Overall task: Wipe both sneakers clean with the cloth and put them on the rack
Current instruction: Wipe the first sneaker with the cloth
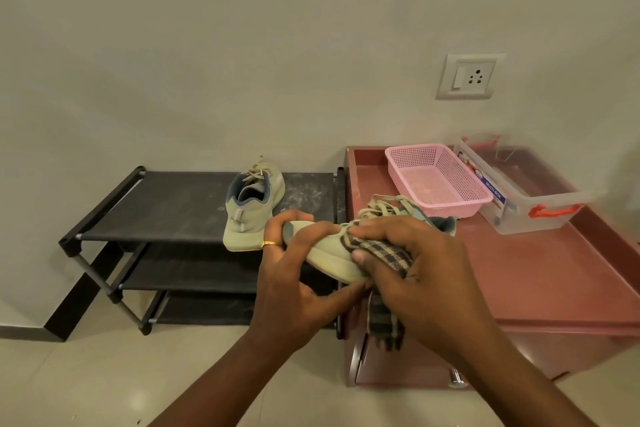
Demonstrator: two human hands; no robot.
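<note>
Both hands are on the job. My left hand (pixel 291 274) curls round the toe end of the second sneaker (pixel 329 256), fingers over the top and thumb underneath. My right hand (pixel 415 270) grips the checked cloth (pixel 381 250) and presses it against the shoe's side near the midfoot, while the loose tail of the cloth hangs below my palm.

To do this stroke well, I'd keep the left grip firm so the shoe can't twist. I'd drag the cloth along the pale sidewall and sole edge in long passes, not dabs, then roll the shoe to reach the far side and the heel. The hanging tail could snag the laces, so bunching it into my palm seems wise.

I'm holding this sneaker in the air above the gap between the rack and the cabinet. Its long axis runs roughly left to right and is slightly tilted. The toe points left and lower, toward the rack (pixel 173 204). The heel with its blue collar is to the right and higher, over the pink cabinet (pixel 554 270), and the laces are on the upper side.

On the rack's top shelf the first sneaker (pixel 252 204) stands upright with its heel toward me at the front edge and its toe toward the wall. Farther right on the cabinet top are a pink basket (pixel 436 177) and a clear lidded box (pixel 526 191).
</note>
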